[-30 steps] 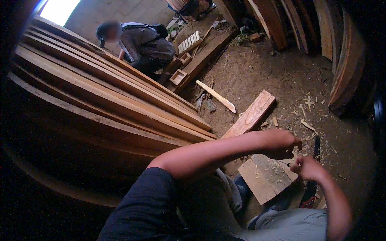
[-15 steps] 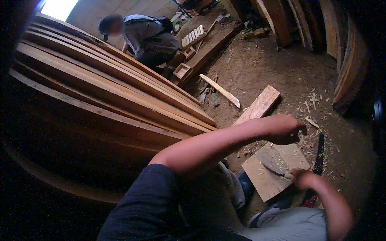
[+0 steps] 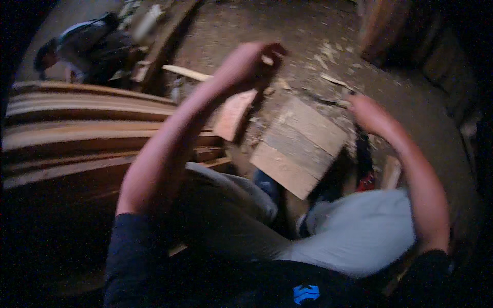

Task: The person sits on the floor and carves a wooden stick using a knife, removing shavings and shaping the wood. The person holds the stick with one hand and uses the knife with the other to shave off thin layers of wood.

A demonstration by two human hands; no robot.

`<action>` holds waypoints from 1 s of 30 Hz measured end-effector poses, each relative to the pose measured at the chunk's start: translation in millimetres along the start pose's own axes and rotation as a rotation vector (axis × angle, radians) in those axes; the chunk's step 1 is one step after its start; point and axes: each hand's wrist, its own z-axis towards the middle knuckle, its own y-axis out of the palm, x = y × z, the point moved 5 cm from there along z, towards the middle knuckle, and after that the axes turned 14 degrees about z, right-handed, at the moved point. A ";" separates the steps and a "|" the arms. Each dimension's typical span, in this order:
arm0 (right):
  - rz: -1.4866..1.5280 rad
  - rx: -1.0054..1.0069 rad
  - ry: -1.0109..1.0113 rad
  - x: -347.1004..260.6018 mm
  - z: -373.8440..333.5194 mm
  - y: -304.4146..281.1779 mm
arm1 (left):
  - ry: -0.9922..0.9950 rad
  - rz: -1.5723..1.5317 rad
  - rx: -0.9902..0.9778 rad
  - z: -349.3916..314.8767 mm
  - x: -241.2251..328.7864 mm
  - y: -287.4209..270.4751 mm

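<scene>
My right hand (image 3: 370, 114) is closed round the handle of a curved knife (image 3: 326, 101), its dark blade pointing left over the shavings beyond the panel's far corner. A squarish wooden panel (image 3: 295, 146) of joined boards lies in front of my knees, with small chips on it. My left hand (image 3: 259, 57) is raised over the ground to the far left of the panel, touching nothing I can see. Its fingers are loosely bent and apart, somewhat blurred, with a pale spot showing between them.
Long stacked planks (image 3: 87, 128) fill the left side. A short reddish board (image 3: 234, 115) and a pale wood strip (image 3: 186, 72) lie beyond them. A long dark strip (image 3: 364, 154) with a red end lies right of the panel. Another person (image 3: 92, 49) bends down at the far left.
The view has swung right and down. My left hand has moved away from above the panel's far edge; my right hand has carried the knife off the panel to its far right side.
</scene>
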 end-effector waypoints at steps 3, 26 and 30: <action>0.032 -0.094 -0.181 -26.9 -14.4 28.6 | -0.100 -0.084 0.050 7.8 4.8 -15.9; 0.048 -0.311 -0.146 -16.0 -11.4 64.9 | -0.180 0.008 0.211 7.6 -12.8 -11.1; -0.043 -0.518 -0.189 -21.7 -28.1 104.5 | -0.113 0.056 0.181 8.2 -14.9 -5.6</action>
